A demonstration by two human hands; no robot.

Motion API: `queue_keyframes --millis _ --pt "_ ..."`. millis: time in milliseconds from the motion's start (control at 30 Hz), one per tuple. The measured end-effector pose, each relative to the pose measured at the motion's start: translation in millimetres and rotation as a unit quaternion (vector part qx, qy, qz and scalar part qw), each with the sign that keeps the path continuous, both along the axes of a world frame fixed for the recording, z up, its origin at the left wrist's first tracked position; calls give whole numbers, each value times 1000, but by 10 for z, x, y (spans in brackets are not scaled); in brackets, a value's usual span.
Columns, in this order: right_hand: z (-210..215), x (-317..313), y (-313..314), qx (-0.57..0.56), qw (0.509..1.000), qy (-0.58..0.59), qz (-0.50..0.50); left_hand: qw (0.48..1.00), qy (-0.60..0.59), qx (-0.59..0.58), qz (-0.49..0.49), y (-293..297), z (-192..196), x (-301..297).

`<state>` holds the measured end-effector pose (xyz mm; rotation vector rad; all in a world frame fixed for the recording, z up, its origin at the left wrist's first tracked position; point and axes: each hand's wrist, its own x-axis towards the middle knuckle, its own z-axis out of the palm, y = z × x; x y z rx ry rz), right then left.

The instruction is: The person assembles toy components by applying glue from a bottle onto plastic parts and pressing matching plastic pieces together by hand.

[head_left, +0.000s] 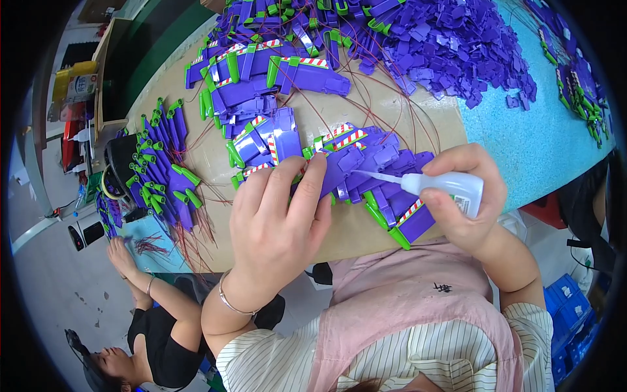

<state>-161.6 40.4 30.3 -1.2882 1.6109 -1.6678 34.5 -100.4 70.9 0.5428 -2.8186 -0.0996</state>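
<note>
Translucent squeeze bottle (457, 186) clamped in the right hand (471, 230), near right, nozzle (385, 177) pointing left over purple plastic parts (379, 157), with left hand (277, 212) bent over them, fingers slightly apart, grip impossible to tell.

Purple parts (382, 157) across the table (555, 147)
</note>
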Motion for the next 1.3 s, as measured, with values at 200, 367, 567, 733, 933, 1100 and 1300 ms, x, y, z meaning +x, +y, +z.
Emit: queue_keyframes --millis 200,367,567,733,933,1100,1300 --pt "-43 3 3 2 1000 11 -20 999 -27 30 32 50 31 3" --pt "-17 -17 26 -9 1000 1 -28 993 -28 -113 -28 28 -1 26" --pt "32 -26 -61 -34 998 36 -28 981 -13 -186 -51 48 3 13" --pt "13 -54 27 -22 998 44 -33 986 -17 -162 -39 53 18 -2" --pt "-33 -161 155 -45 995 7 -84 991 0 121 -64 259 -61 -204" --pt "-5 -110 135 -22 998 -11 -65 988 62 39 134 -121 -153 -185" --pt "13 -83 93 -1 999 -7 -46 975 -62 19 211 -218 -167 -63"
